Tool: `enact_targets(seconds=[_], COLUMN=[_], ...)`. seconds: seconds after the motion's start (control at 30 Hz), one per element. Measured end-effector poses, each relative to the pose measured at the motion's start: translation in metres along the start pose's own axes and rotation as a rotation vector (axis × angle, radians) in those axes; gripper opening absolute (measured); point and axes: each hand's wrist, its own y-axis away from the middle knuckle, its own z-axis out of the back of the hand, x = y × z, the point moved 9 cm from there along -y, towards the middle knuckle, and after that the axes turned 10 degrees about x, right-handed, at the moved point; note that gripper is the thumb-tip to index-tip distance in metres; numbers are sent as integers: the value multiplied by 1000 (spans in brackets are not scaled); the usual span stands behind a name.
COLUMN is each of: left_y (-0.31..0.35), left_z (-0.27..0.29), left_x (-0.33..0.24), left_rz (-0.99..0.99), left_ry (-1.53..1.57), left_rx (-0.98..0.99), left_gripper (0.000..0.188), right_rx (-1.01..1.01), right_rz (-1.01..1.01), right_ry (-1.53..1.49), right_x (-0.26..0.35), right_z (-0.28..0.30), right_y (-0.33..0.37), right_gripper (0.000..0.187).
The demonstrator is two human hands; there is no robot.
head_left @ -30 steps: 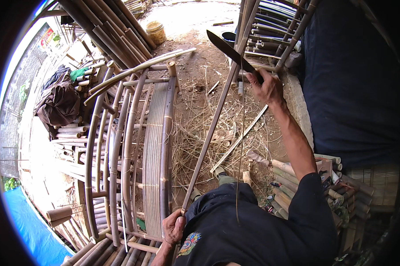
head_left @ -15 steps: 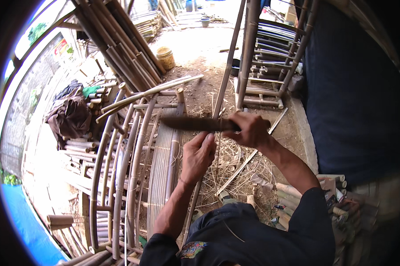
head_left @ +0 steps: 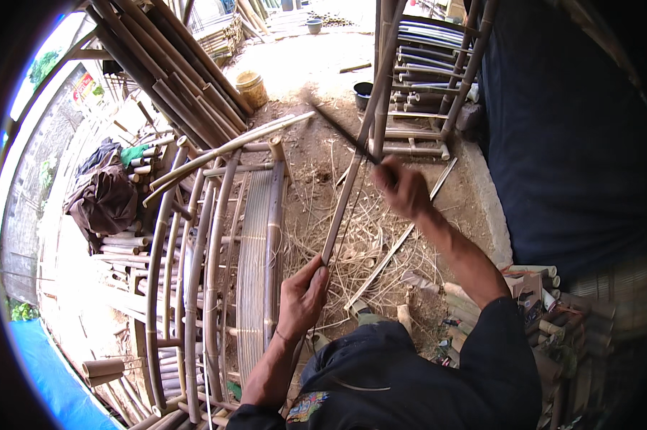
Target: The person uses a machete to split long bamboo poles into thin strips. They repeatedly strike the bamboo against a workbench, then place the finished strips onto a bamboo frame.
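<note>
My left hand (head_left: 305, 295) is closed around a long, dark bamboo strip (head_left: 346, 193), which slants from my lap to the far right. My right hand (head_left: 402, 188) grips the handle of a large knife (head_left: 335, 125). Its dark blade points away and to the left, passing across the strip in the picture; whether the two touch I cannot tell. The blade's tip is smeared by motion. Thin bamboo shavings (head_left: 359, 240) litter the ground beneath my hands.
Left of my arm lies a bamboo frame with a slatted panel (head_left: 255, 244). Ahead stand a bamboo rack (head_left: 416, 134), a black bucket (head_left: 363, 93) and a yellowish bucket (head_left: 251, 89). Dark cloth (head_left: 574, 158) hangs at right, above cut bamboo pieces (head_left: 531, 271).
My left hand has slid nearer along the strip, away from the knife. The knife has turned from lying level across the strip to pointing away, and the view has shifted slightly.
</note>
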Motion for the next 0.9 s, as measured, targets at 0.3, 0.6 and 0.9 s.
enact_targets(seconds=[0.3, 0.6, 0.9], left_y=[73, 148, 42], left_z=[31, 99, 29], left_x=[69, 132, 117], left_rz=[177, 269, 301], left_ry=[20, -113, -208], left_rx=[64, -5, 84], left_gripper=[30, 37, 24], right_rx=[-224, -328, -194], right_rz=[-260, -306, -462], right_ry=[306, 435, 0], right_x=[-108, -199, -226], right_z=[108, 183, 122], right_y=[-32, -37, -5], right_gripper=[70, 61, 70])
